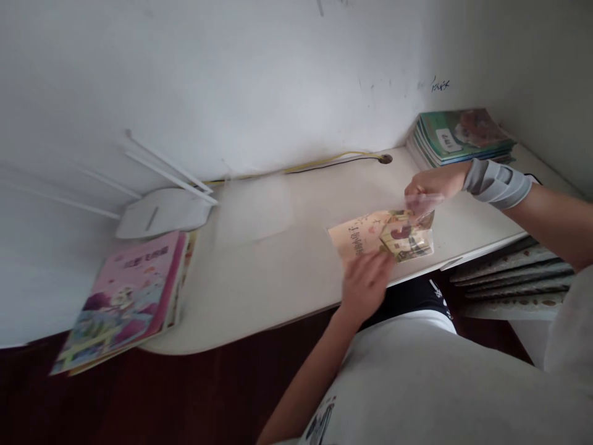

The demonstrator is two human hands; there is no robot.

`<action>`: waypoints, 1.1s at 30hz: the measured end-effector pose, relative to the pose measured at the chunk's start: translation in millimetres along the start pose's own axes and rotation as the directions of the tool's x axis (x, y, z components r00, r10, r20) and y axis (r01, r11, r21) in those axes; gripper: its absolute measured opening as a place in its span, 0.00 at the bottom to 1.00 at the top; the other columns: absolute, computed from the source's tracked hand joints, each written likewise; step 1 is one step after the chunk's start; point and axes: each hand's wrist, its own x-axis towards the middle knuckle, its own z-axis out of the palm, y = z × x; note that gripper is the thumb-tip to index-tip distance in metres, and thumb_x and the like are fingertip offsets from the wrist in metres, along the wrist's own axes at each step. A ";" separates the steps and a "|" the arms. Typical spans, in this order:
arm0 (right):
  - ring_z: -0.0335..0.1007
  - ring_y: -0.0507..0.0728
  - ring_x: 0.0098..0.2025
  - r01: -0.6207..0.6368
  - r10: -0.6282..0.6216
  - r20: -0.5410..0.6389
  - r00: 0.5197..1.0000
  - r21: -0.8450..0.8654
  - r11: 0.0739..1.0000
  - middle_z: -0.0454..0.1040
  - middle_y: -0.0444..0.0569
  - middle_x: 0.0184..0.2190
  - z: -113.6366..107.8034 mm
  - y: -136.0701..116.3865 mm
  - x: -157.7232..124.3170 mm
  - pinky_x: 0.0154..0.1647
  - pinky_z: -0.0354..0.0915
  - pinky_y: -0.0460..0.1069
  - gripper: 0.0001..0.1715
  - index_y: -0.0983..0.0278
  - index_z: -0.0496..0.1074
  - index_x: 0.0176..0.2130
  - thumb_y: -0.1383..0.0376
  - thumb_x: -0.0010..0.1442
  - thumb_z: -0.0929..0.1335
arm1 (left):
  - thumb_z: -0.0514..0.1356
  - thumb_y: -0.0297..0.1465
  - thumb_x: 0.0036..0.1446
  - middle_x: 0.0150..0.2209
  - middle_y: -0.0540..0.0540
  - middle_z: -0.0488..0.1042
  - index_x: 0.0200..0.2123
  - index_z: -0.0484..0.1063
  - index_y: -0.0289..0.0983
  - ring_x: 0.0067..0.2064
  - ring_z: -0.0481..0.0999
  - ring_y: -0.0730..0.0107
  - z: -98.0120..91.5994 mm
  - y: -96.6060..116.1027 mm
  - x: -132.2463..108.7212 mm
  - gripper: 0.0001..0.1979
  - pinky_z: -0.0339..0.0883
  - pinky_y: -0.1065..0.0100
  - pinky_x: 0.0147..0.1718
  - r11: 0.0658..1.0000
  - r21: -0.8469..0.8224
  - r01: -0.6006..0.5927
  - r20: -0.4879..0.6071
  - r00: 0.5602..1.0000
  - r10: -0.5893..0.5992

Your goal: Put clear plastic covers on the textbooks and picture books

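Your right hand (428, 190), in a grey wrist brace (497, 183), is pinched closed on the top of a clear plastic bag (412, 238), with a picture book (359, 238) sticking partly out of it. Your left hand (365, 284) touches the book's lower edge, too blurred to tell how far open. Both are over the tabletop (259, 296) near its front edge, with green books (463, 139) stacked in the far corner
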 end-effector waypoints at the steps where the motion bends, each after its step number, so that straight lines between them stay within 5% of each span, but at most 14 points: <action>1: 0.62 0.43 0.20 0.012 -0.012 0.010 1.000 0.027 1.000 0.74 0.37 0.18 -1.5 -0.2 -1.4 0.26 0.55 0.39 0.16 0.74 0.75 0.26 0.61 0.43 0.73 | 0.52 0.29 0.61 0.52 0.42 0.71 0.55 0.64 0.40 0.58 0.66 0.62 6.0 10.8 5.6 0.19 0.54 0.59 0.58 0.995 0.007 -0.100 0.122 0.988 0.098; 4: 0.66 0.44 0.26 0.088 -0.087 0.010 0.996 -0.018 0.996 0.78 0.40 0.26 -3.2 -4.5 -6.9 0.30 0.59 0.40 0.12 0.72 0.75 0.28 0.63 0.46 0.71 | 0.50 0.42 0.61 0.61 0.35 0.59 0.60 0.58 0.29 0.64 0.54 0.54 24.3 34.4 17.9 0.29 0.49 0.54 0.61 0.986 0.035 -0.165 0.385 0.913 0.139; 7: 0.67 0.45 0.30 0.134 -0.135 -0.014 0.991 -0.061 0.989 0.78 0.45 0.36 -1.9 -9.9 -12.6 0.34 0.61 0.41 0.11 0.72 0.75 0.26 0.64 0.48 0.71 | 0.49 0.50 0.58 0.63 0.31 0.53 0.61 0.54 0.24 0.65 0.51 0.52 34.4 41.0 17.0 0.38 0.48 0.54 0.61 0.981 0.054 -0.184 0.499 0.856 0.133; 17: 0.67 0.48 0.38 0.195 -0.198 -0.054 0.979 -0.057 0.979 0.74 0.49 0.42 -7.9 -5.0 -16.8 0.39 0.60 0.42 0.09 0.71 0.74 0.22 0.68 0.50 0.69 | 0.48 0.52 0.57 0.62 0.32 0.56 0.59 0.56 0.24 0.63 0.55 0.54 37.4 39.9 7.9 0.39 0.51 0.57 0.60 0.978 0.055 -0.199 0.485 0.862 0.149; 21: 0.68 0.48 0.38 0.171 -0.172 -0.045 0.984 -0.038 0.985 0.74 0.50 0.41 -13.5 -1.7 -25.0 0.39 0.60 0.41 0.13 0.72 0.75 0.29 0.62 0.54 0.68 | 0.51 0.45 0.60 0.51 0.38 0.72 0.53 0.65 0.33 0.54 0.70 0.63 22.5 30.1 1.4 0.25 0.59 0.61 0.55 0.980 -0.110 -0.164 0.306 0.933 0.190; 24: 0.68 0.48 0.33 0.077 -0.077 0.000 0.997 -0.013 0.997 0.76 0.46 0.32 -9.7 0.1 -28.4 0.33 0.60 0.41 0.16 0.72 0.75 0.36 0.61 0.55 0.67 | 0.56 0.34 0.59 0.41 0.44 0.75 0.46 0.68 0.40 0.45 0.74 0.67 1.4 8.2 -3.0 0.12 0.65 0.63 0.48 0.987 -0.161 0.021 -0.066 0.997 -0.032; 25: 0.68 0.47 0.31 0.060 -0.060 0.009 0.998 0.004 0.998 0.76 0.45 0.30 -7.9 0.3 -28.4 0.32 0.60 0.41 0.16 0.72 0.74 0.37 0.61 0.55 0.67 | 0.58 0.33 0.57 0.42 0.43 0.74 0.47 0.67 0.40 0.45 0.73 0.67 -5.2 -1.7 -2.0 0.13 0.65 0.62 0.47 0.968 -0.197 0.156 -0.204 0.959 -0.196; 27: 0.68 0.47 0.30 0.054 -0.054 -0.002 0.999 0.033 0.998 0.76 0.44 0.29 -6.1 0.5 -26.9 0.31 0.59 0.41 0.15 0.72 0.75 0.38 0.62 0.55 0.67 | 0.59 0.36 0.56 0.46 0.42 0.71 0.50 0.63 0.40 0.50 0.70 0.64 -14.7 -23.6 4.8 0.19 0.64 0.61 0.48 0.827 -0.383 0.410 -0.318 0.783 -0.535; 28: 0.68 0.46 0.31 0.058 -0.057 -0.020 0.998 0.038 0.998 0.76 0.44 0.30 -6.7 1.1 -25.7 0.31 0.59 0.41 0.15 0.71 0.75 0.37 0.62 0.54 0.67 | 0.59 0.39 0.56 0.47 0.41 0.71 0.51 0.63 0.40 0.52 0.69 0.64 -17.1 -34.7 10.1 0.20 0.63 0.61 0.50 0.716 -0.503 0.485 -0.234 0.721 -0.652; 29: 0.68 0.46 0.31 0.060 -0.059 -0.037 0.998 0.039 0.997 0.76 0.44 0.31 -8.3 2.5 -24.3 0.32 0.59 0.40 0.14 0.71 0.75 0.36 0.62 0.53 0.68 | 0.58 0.41 0.56 0.47 0.41 0.71 0.49 0.64 0.39 0.51 0.69 0.64 -17.8 -45.3 15.9 0.20 0.63 0.61 0.50 0.602 -0.602 0.524 -0.086 0.707 -0.702; 31: 0.68 0.45 0.32 0.060 -0.059 -0.041 0.997 0.035 0.998 0.77 0.44 0.32 -13.5 8.7 -21.5 0.33 0.60 0.41 0.14 0.71 0.75 0.35 0.62 0.52 0.68 | 0.54 0.46 0.57 0.43 0.41 0.73 0.44 0.68 0.37 0.48 0.72 0.63 -15.6 -62.9 26.5 0.20 0.65 0.61 0.47 0.395 -0.711 0.581 0.206 0.710 -0.673; 33: 0.69 0.45 0.32 0.048 -0.046 -0.051 0.998 0.042 0.998 0.77 0.45 0.33 -19.1 18.8 -19.2 0.36 0.61 0.42 0.15 0.72 0.75 0.35 0.62 0.51 0.68 | 0.53 0.48 0.56 0.38 0.41 0.75 0.38 0.70 0.35 0.42 0.74 0.62 -10.6 -74.1 33.3 0.22 0.66 0.62 0.44 0.271 -0.718 0.642 0.381 0.687 -0.619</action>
